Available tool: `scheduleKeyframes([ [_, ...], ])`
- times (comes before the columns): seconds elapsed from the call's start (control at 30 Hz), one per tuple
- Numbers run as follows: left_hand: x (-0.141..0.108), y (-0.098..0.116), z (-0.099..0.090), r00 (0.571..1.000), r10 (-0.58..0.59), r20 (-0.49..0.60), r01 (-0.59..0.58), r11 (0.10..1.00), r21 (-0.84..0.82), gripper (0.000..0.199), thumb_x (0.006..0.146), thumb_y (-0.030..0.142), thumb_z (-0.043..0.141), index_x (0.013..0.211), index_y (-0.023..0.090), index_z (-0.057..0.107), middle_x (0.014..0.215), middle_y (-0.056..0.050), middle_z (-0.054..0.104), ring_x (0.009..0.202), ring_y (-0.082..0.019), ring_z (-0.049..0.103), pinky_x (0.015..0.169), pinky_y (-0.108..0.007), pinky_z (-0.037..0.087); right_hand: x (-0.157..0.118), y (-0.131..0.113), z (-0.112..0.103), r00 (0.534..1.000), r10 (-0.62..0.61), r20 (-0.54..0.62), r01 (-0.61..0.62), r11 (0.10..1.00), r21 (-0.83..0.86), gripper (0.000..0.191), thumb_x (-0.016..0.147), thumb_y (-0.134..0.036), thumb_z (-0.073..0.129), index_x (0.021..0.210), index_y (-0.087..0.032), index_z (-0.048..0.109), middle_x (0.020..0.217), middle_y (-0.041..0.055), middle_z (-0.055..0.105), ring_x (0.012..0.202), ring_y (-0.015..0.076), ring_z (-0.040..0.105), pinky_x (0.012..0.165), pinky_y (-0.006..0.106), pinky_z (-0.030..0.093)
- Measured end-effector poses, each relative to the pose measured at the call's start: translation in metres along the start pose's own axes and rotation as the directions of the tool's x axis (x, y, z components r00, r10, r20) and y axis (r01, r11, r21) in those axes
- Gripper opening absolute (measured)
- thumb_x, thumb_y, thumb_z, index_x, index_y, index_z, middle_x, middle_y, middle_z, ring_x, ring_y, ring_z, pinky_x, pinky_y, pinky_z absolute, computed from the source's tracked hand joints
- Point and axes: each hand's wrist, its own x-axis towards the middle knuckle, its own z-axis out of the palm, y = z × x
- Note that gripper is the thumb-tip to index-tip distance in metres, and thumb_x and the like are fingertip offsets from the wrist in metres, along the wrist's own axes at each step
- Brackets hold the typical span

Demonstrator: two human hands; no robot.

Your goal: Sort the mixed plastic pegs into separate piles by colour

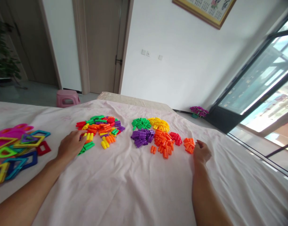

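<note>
My left hand (72,145) reaches over the near left side of a mixed pile of small plastic tube-shaped pieces (103,125). Its fingers are curled at the pieces, and what lies in them is hidden. Yellow pieces (89,136) and green pieces (87,146) lie by its fingertips. At the right, my right hand (203,152) is closed, with curled fingers just beside a small heap of orange pieces (189,145); its grip contents cannot be seen. Between the hands are heaps of green (141,123), yellow (159,123), purple (142,137), orange (163,142) and red pieces (176,138).
Flat magnetic-tile frames (19,147) in several colours lie at the far left of the cloth-covered table (125,185). A pink stool (67,98) stands beyond the table. Purple flowers (199,111) stand near the glass door (254,81).
</note>
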Motion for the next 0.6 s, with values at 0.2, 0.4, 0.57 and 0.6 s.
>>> scheduleKeyframes([
  [0.2,-0.003,0.005,-0.003,0.998,0.032,-0.056,-0.033,0.999,-0.004,0.042,0.092,0.032,0.041,0.125,0.021,0.065,0.128,-0.010,0.066,0.115,-0.024,0.062,0.098,-0.034,0.046,-0.007,-0.047,0.008,0.969,-0.240,-0.067,0.247,0.961,0.128,0.041,0.075,-0.032,0.053,0.104,-0.014,0.078,0.085,0.0100,0.072,0.072,0.0225,0.061,0.079,0.037,0.050],
  [0.4,-0.010,0.017,-0.010,0.983,0.121,-0.139,-0.114,0.992,0.055,0.037,0.092,0.030,0.045,0.121,0.023,0.068,0.127,-0.009,0.067,0.120,-0.024,0.060,0.106,-0.037,0.041,-0.059,-0.127,0.002,0.817,-0.576,0.027,0.544,0.785,0.296,0.029,0.085,-0.030,0.053,0.100,-0.017,0.074,0.091,0.0083,0.071,0.072,0.0186,0.062,0.076,0.032,0.050],
  [0.57,-0.020,0.036,-0.013,0.890,0.411,-0.200,-0.404,0.912,0.076,0.036,0.097,0.034,0.045,0.118,0.024,0.072,0.131,-0.008,0.066,0.130,-0.027,0.051,0.117,-0.046,0.028,-0.133,-0.172,-0.006,0.516,-0.825,0.232,0.645,0.552,0.528,0.025,0.097,-0.025,0.048,0.104,-0.021,0.071,0.098,0.0072,0.071,0.087,0.0183,0.067,0.081,0.030,0.053],
  [0.6,-0.023,0.041,-0.013,0.863,0.472,-0.181,-0.467,0.881,0.074,0.037,0.097,0.035,0.045,0.121,0.025,0.071,0.133,-0.008,0.066,0.131,-0.027,0.050,0.117,-0.047,0.027,-0.147,-0.176,-0.006,0.433,-0.864,0.258,0.657,0.498,0.566,0.026,0.098,-0.023,0.046,0.105,-0.021,0.071,0.099,0.0071,0.071,0.090,0.0181,0.067,0.082,0.030,0.053],
])
